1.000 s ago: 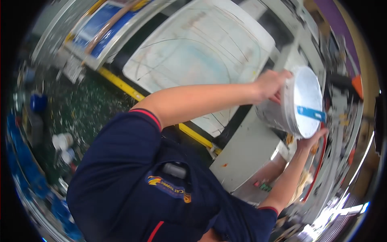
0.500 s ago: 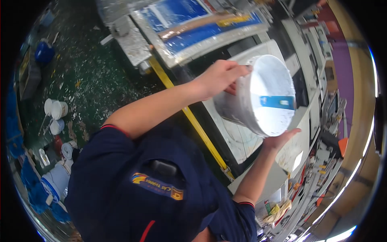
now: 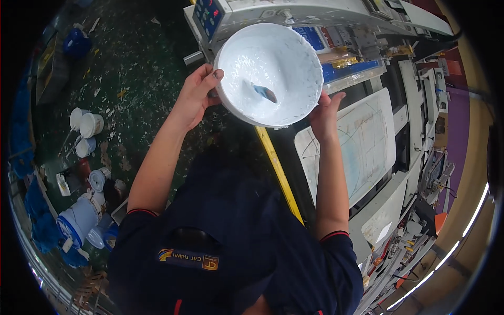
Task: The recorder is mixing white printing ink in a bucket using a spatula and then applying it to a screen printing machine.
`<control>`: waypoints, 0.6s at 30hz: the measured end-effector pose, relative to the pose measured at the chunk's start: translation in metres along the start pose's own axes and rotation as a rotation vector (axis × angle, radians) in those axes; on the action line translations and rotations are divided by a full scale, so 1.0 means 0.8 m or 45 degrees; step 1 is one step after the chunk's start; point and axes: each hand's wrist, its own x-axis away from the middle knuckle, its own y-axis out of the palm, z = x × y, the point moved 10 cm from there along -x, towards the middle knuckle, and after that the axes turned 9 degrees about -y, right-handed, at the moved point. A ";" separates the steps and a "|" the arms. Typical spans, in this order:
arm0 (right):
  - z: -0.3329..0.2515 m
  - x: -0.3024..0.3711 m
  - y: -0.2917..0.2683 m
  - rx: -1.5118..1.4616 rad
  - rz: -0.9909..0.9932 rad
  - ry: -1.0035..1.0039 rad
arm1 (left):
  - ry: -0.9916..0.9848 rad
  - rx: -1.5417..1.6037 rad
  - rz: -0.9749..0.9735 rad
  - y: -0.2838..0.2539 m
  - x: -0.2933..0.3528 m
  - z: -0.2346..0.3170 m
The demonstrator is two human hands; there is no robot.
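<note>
A white bucket (image 3: 302, 65) hangs between my two hands at the top middle, its mouth toward me. Glossy white paint or ink (image 3: 262, 65) lies inside and coats the wall. A blue scraper (image 3: 265, 93) pokes out of the white stuff, its lower part sunk in and hidden. My left hand (image 3: 198, 95) is closed on the bucket's left side, thumb at the rim and dark smudges on the fingertips. On the right side my right hand (image 3: 324, 116) supports the bucket, thumb sticking out and fingers partly hidden behind it.
Beyond the bucket stands a machine with a control panel (image 3: 208, 18) and a blue framed screen (image 3: 349, 71). A pale marked platen (image 3: 362, 139) lies right, a yellow rail (image 3: 275, 170) below. Small white tubs (image 3: 91, 125) and a large bucket (image 3: 79, 220) stand on the stained floor.
The bucket has moved left, away from above the pale platen, and its mouth now faces me more fully. Both hands have stayed on it. The scraper sits lower in the white stuff.
</note>
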 end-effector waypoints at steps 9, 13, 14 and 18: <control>-0.177 0.029 0.028 1.116 0.182 -0.703 | -0.034 -0.212 0.101 -0.011 -0.002 0.003; -0.211 0.083 0.238 1.233 -0.423 -1.333 | -0.029 -0.259 0.078 -0.012 -0.003 0.006; -0.207 0.089 0.264 1.169 -0.489 -1.302 | -0.047 -0.248 0.049 -0.007 -0.003 0.004; -0.175 0.001 0.164 0.702 -0.152 -0.960 | 0.004 -0.254 0.054 -0.003 -0.003 0.009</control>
